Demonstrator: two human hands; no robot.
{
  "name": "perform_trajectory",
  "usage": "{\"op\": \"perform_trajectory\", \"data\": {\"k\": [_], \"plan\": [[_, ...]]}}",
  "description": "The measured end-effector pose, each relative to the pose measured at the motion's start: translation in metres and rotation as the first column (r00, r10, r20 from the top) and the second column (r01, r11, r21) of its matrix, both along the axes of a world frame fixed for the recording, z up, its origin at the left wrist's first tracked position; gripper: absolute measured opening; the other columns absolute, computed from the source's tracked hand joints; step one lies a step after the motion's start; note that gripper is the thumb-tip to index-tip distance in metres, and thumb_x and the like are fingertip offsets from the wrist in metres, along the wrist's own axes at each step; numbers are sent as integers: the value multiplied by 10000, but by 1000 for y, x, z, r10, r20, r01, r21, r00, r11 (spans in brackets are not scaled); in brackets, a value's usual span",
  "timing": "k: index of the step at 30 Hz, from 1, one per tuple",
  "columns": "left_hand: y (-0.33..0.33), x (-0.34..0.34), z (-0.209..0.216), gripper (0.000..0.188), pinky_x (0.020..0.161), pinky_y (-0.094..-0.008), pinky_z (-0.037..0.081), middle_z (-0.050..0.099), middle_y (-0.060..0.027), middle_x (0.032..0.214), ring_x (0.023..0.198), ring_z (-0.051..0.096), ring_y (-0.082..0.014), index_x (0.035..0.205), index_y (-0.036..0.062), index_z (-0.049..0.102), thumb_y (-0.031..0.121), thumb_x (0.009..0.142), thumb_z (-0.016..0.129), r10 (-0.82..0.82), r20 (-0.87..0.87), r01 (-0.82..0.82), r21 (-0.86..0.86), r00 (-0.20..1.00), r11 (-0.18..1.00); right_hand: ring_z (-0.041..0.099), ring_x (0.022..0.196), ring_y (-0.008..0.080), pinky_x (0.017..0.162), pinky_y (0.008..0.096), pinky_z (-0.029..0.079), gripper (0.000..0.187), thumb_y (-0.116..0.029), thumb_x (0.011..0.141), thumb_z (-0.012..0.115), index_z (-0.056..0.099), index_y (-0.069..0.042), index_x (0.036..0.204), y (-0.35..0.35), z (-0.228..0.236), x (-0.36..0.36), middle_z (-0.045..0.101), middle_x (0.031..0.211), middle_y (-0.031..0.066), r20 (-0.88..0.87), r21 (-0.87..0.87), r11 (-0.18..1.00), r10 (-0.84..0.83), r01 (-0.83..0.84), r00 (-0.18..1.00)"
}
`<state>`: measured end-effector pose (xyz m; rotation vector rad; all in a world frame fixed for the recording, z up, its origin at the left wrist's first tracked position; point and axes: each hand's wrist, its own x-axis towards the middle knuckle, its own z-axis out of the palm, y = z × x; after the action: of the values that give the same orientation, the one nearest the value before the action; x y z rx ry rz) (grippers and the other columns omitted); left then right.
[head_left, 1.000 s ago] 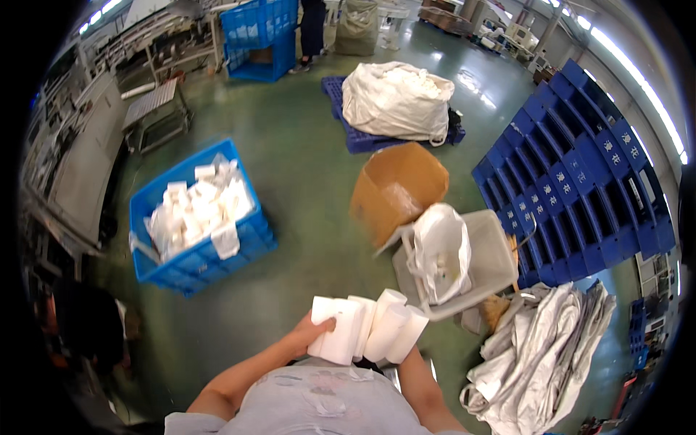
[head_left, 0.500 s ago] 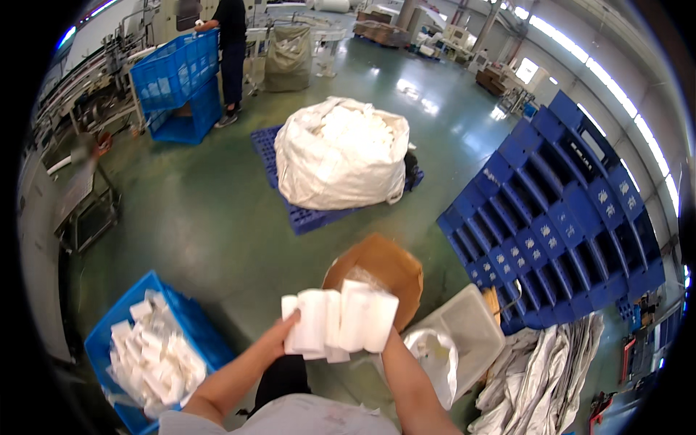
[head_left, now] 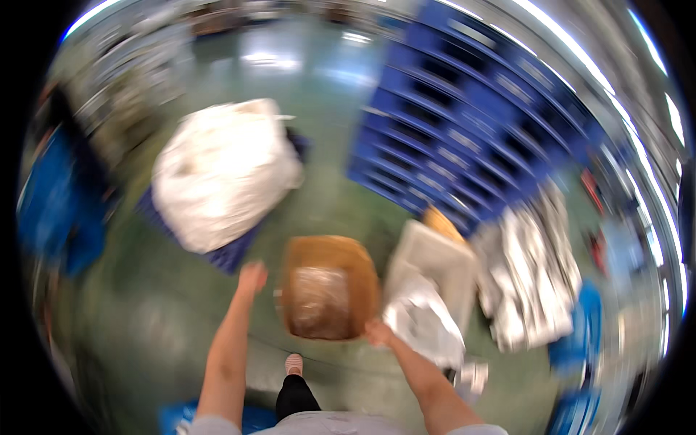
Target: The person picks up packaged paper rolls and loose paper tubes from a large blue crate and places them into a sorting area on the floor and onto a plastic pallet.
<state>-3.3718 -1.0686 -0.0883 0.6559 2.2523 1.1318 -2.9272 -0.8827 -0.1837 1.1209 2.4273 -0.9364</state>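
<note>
The picture is blurred by motion. An open brown cardboard box stands on the green floor in front of me, with a pale heap lying inside it. My left hand hovers just left of the box, fingers loosely apart, holding nothing that I can make out. My right hand is at the box's near right corner; whether it touches the rim is unclear. My leg and shoe show below the box.
A big white bulk sack sits on a blue pallet to the far left. A grey bin with crumpled plastic film stands right of the box. Stacked blue crates line the right. Folded white sacks lie beside them.
Both hands held a bundle of white pieces before; now the hands are apart and carry nothing, and a pale heap lies in the cardboard box. The view has swung right.
</note>
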Motion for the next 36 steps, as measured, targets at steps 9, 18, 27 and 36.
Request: {"op": "perform_trajectory", "data": {"k": [9, 18, 27, 36], "plan": [[-40, 576, -81, 375, 691, -286, 497, 662, -73, 829, 737, 620, -168, 1027, 17, 616, 282, 767, 671, -674, 643, 931, 239, -364, -276, 611, 489, 237, 456, 352, 511, 216, -98, 763, 500, 585, 42, 624, -430, 121, 608, 580, 542, 166, -28, 174, -764, -634, 621, -772], [93, 697, -166, 179, 568, -378, 488, 624, -141, 631, 602, 622, -239, 642, 28, 647, 181, 712, 585, -942, 300, 824, -564, 149, -49, 567, 1011, 399, 838, 460, 503, 393, -182, 930, 374, 439, 37, 1250, -478, 77, 642, 527, 1168, 268, 360, -609, -783, -419, 130, -833], [243, 925, -271, 218, 464, -360, 479, 594, -127, 539, 513, 602, -214, 569, 32, 623, 166, 734, 577, -530, 846, 629, -440, 52, -641, 630, 836, 217, 717, 337, 531, 280, -204, 898, 518, 554, -47, 1127, -289, 58, 920, 621, 987, 119, 86, -768, -512, -677, 384, -731], [318, 1491, -91, 117, 508, -284, 452, 591, -46, 584, 530, 564, -133, 764, 37, 599, 145, 791, 565, -912, 376, 969, -111, -164, -220, 628, 645, 243, 529, 361, 532, 124, -92, 810, 550, 602, 20, 825, -418, 27, 1137, 626, 766, 146, 398, -322, -938, -256, 128, -881]]}}
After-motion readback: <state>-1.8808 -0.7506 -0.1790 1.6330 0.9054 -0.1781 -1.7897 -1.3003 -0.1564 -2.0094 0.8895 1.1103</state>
